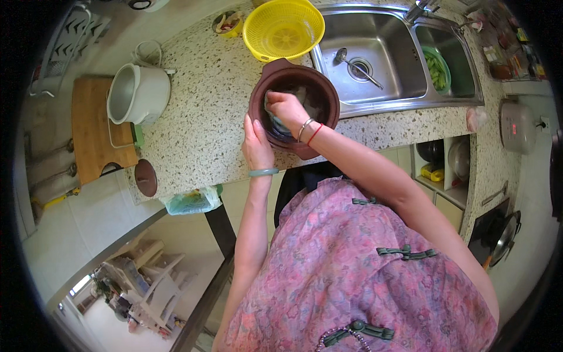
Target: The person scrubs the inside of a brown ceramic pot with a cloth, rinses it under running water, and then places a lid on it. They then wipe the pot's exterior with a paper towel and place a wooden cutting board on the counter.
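A reddish-brown ceramic pot [329, 97] with lug handles stands on the speckled counter by the sink's left edge. My left hand [258, 146] steadies it, fingers against the outer wall and thumb up at the rim. Inside the pot is my right hand [286, 111], closed around a pale bluish cloth [275, 122] pressed to the inner left wall. Part of the cloth is hidden behind the hand and in the pot's shadow. A whitish patch shows on the pot's inside; I cannot tell whether it is cloth, suds or wet shine.
Behind the pot sits a yellow colander [284, 29], beside a small yellow bowl [227, 24]. A ladle [359, 69] lies in the steel sink [393, 97]; a green basin [437, 69] holds green vegetables. Leftward are a white cooker [141, 94], a cutting board [94, 129] and a brown lid [146, 178].
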Available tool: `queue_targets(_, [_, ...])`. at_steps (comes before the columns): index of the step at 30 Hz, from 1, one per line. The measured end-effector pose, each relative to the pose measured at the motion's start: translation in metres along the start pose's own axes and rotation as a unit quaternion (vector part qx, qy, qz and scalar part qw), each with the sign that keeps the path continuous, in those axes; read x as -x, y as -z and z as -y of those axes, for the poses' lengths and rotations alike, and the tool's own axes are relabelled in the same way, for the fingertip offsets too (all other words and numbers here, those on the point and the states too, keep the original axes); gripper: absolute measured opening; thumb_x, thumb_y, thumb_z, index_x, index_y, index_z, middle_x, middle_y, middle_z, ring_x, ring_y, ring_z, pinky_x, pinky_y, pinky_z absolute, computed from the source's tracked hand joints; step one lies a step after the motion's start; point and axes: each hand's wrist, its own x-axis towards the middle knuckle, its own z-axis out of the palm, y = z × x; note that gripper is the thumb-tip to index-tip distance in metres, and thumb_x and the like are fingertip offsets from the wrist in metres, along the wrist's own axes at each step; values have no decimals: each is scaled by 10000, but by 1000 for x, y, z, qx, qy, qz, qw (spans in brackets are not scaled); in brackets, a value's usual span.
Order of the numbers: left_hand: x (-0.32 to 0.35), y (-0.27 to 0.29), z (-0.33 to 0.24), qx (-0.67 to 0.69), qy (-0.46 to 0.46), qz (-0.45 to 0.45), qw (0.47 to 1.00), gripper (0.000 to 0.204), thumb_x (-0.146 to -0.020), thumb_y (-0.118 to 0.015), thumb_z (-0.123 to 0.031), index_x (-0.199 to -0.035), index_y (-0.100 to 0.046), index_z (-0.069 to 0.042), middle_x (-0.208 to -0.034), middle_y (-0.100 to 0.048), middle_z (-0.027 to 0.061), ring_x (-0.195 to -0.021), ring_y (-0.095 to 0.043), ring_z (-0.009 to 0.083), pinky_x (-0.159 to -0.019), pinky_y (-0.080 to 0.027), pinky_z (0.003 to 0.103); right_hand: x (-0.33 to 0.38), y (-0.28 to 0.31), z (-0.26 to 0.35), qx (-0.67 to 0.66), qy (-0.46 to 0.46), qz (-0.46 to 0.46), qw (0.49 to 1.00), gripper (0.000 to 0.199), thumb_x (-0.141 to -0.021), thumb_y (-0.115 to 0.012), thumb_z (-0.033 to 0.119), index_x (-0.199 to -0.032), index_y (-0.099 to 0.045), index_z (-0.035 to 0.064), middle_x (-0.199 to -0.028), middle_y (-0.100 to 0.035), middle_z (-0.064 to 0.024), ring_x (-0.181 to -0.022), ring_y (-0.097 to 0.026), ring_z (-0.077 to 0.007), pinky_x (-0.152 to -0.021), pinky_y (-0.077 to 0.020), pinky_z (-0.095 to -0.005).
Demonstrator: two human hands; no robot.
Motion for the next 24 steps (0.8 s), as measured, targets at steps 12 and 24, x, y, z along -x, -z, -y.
queue_targets(12, [0, -5, 12, -17, -24, -20, 999, 452, -999, -341, -330, -1339, -428, -46, -1055, -616, 269, -908, -607, 447, -733, -492, 484, -10, 2, -5, 33, -35, -17, 999, 455, -794, -525, -4, -1242, -511, -81, -1068, -612, -89, -908, -536, -146, -796, -440, -267])
queue_targets(24, [-1, -10, 12, 24, 6, -44, 999, 431, -997, -359, -334, -1302, -484, -56, -1059, -617, 264, -936, -603, 437, -750, -492, 471, 59, 42, 43, 465, 108, 247, 843, 322, -809, -505, 72, -1057, -701, 129, -967, -665, -190, -899, -634, -352, -827, -494, -405])
